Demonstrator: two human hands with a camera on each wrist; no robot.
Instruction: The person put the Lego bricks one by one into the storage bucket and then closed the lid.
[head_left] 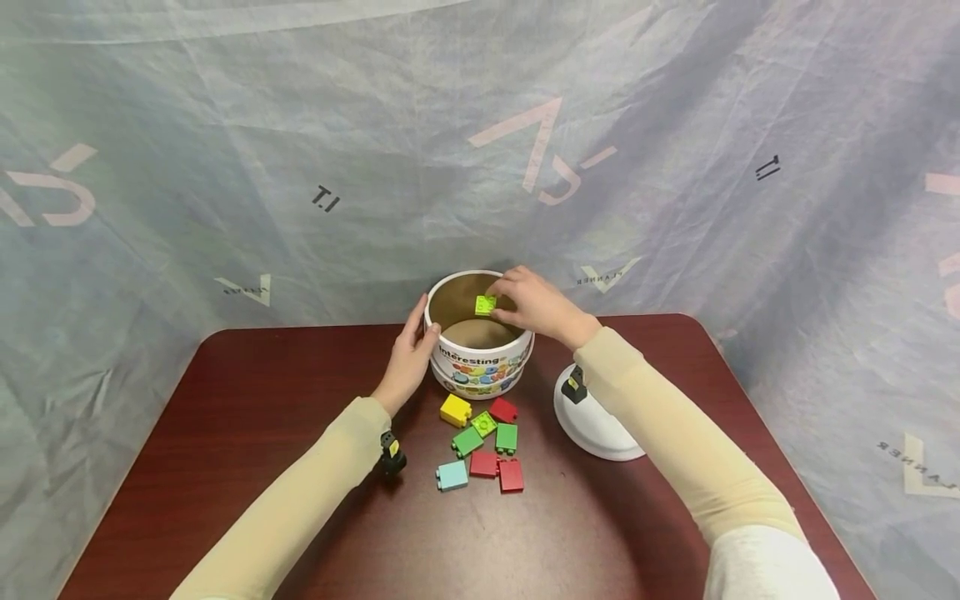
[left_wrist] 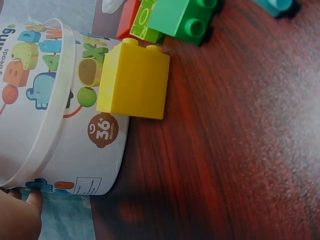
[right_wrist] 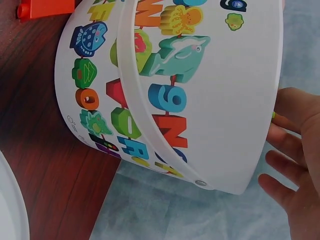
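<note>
Altogether, nine blocks [head_left: 484,424] (one in fingers [head_left: 504,287]).

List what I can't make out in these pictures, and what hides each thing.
- Head view: part of the white lid, behind the right sleeve.
- Head view: the near part of the bucket's floor, behind its front wall.
- Right wrist view: most of the lime-green block in the right hand, behind the bucket.
- Left wrist view: most of the left hand, cut off by the picture's corner.
- Left wrist view: the boxed print, too small to read.
</note>
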